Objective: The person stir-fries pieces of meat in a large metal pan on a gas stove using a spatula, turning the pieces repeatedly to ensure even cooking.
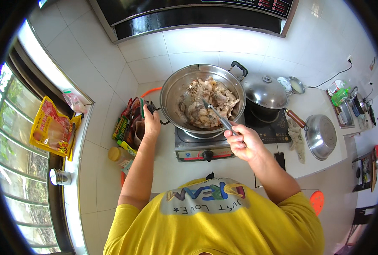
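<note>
A large steel wok (pixel 168 92) stands on a gas stove (pixel 183 146), with chopped pale meat pieces (pixel 219 95) inside, heaped towards the right. My left hand (pixel 152 122) is at the wok's left side, fingers closed around its black loop handle (pixel 154 109). In my right hand (pixel 244 142) is the grey handle of a cooking spatula (pixel 225 122); its head rests among the meat and is partly hidden by it.
A lidded pot (pixel 265 91) with a wooden handle sits on an induction cooktop (pixel 273 129) at the right. Beyond are a cloth (pixel 296 137), an upturned metal basin (pixel 322 137) and a phone (pixel 280 160). Seasoning packets (pixel 122 127) and a yellow-lidded jar (pixel 115 154) crowd the left.
</note>
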Motion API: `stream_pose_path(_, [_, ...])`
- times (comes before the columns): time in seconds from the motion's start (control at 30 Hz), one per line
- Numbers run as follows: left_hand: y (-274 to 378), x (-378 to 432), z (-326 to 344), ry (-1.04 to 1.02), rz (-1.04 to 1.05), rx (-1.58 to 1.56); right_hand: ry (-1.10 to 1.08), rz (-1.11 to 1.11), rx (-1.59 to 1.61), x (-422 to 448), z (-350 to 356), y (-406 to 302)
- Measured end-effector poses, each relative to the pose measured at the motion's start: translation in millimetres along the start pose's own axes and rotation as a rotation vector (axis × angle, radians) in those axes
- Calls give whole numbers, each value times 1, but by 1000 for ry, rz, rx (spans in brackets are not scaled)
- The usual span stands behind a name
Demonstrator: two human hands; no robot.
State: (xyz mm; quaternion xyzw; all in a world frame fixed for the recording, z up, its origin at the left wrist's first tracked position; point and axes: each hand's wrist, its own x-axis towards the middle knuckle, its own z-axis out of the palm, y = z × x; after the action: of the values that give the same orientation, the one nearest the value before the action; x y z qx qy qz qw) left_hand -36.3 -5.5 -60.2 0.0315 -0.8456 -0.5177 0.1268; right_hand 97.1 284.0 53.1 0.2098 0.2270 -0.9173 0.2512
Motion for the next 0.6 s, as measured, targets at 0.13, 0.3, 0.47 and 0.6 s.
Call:
stream_pose_path(0.13, [-8,2,-2,7,30,-13,18,186,-358,-24,14,-17])
stream_pose_path(0.3, [-7,2,-1,-4,19,-10,231,287,-825,-18,24,-45])
stream_pose_path(0.47, [-12,4,0,-17,39,16,402,247,-1177,-4,16,-62])
stream_pose_path(0.6, [-22,5,0,-32,58,-17,304,172,-1261,14,11,-53])
